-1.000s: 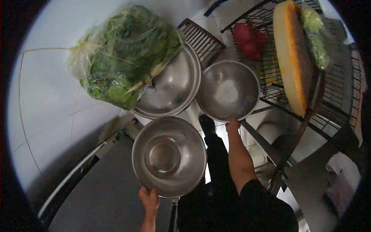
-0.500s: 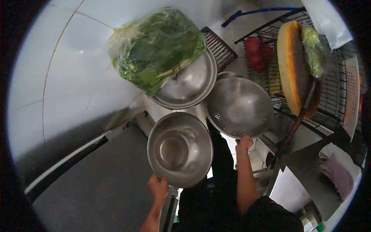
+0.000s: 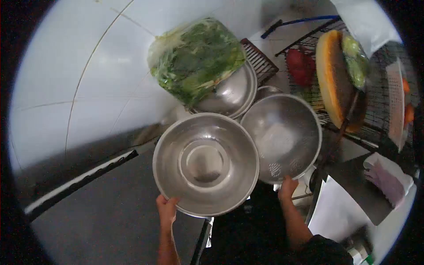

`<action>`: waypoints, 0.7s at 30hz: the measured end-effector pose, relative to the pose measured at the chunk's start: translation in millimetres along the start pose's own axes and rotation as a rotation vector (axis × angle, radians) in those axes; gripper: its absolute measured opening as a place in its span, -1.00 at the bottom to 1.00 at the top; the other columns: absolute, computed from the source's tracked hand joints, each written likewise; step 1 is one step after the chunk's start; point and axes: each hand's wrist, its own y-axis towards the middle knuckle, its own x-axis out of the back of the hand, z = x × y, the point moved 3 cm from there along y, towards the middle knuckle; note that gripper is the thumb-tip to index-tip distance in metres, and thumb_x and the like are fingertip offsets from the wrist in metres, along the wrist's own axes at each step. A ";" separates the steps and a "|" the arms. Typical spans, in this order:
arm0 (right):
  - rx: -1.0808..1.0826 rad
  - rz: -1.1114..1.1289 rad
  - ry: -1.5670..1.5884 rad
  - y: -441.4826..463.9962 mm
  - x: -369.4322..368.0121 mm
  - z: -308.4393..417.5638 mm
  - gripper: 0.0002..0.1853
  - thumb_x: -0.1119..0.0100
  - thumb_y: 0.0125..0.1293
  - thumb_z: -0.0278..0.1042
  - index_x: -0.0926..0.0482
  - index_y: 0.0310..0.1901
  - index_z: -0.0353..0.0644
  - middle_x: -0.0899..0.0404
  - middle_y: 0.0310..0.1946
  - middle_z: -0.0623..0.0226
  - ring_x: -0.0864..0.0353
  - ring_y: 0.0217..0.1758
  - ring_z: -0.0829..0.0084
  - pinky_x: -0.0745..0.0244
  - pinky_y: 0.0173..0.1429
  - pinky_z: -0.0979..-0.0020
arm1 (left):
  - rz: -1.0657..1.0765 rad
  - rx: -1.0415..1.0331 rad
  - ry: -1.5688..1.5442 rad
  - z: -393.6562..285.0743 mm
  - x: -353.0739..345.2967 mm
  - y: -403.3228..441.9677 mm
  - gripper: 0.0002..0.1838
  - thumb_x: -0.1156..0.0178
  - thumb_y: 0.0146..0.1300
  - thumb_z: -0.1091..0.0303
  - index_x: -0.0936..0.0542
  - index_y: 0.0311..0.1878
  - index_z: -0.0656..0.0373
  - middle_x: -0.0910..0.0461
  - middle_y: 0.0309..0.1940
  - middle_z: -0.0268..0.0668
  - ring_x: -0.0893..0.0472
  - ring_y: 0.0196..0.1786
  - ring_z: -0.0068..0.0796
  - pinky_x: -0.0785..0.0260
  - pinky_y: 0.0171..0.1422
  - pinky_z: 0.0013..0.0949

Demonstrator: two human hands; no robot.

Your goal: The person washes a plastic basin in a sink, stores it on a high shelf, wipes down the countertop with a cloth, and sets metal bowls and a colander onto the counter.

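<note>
My left hand is closed on the near-left rim of a wide metal mixing bowl, whose inside faces me with nothing in it. My right hand grips the near rim of a metal colander with clusters of small holes. The bowl's right edge overlaps the colander's left side. Just beyond them, a clear bag of leafy greens rests on another metal bowl.
On the right, a black wire rack holds a large cut pumpkin, wrapped green vegetables and something red. A dark grey surface lies at left. A purple cloth sits at far right.
The mixing bowl has come up closer to me and looks larger, now overlapping the colander. The colander has shifted slightly right and down in view. Both hands keep their grip.
</note>
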 end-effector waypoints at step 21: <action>0.083 1.318 -0.271 -67.0 -102.6 33.0 -0.63 -0.24 0.14 -0.36 -0.58 -0.01 -0.33 -0.64 -0.10 0.24 -0.57 -0.05 0.45 -0.44 0.10 0.37 | -0.311 0.107 -0.101 -23.1 -15.8 0.4 -0.59 -0.18 -0.13 0.62 -0.42 -0.11 0.40 -0.50 -0.30 -0.26 -0.52 -0.27 -0.40 -0.41 -0.03 -0.36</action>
